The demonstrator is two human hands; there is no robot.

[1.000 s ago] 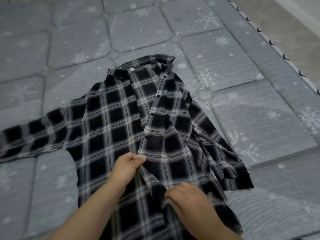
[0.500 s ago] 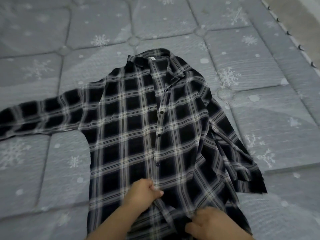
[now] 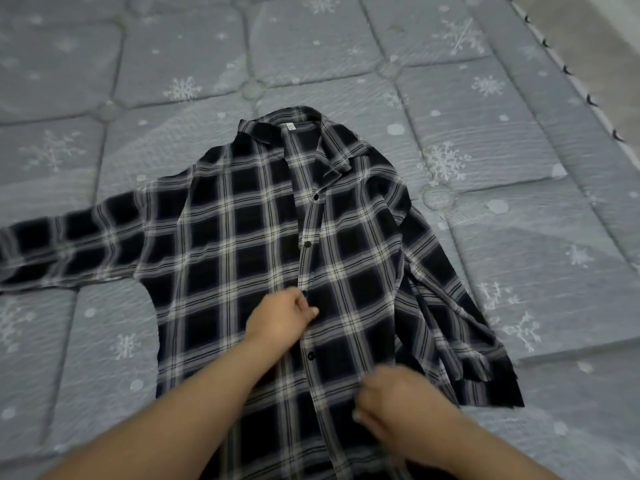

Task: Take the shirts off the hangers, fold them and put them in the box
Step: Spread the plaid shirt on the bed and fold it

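A black and white plaid shirt (image 3: 239, 244) lies face up on the mattress, collar away from me. Its left sleeve stretches out flat to the left edge of the view; its right sleeve lies bunched along the shirt's right side. My left hand (image 3: 280, 318) is closed on the button placket at mid-front, pinching the fabric beside a button. My right hand (image 3: 398, 407) rests lower on the placket near the hem, fingers curled on the cloth; it is blurred. No hanger and no box are in view.
The shirt lies on a grey quilted mattress (image 3: 519, 140) printed with white snowflakes. The mattress's piped edge (image 3: 568, 69) runs down the right side, with bare floor (image 3: 606, 26) beyond it at the top right.
The shirt's right front panel, lifted and folded over a second ago, now lies flat and closed along the placket. Both hands have shifted along the placket as the view moved.
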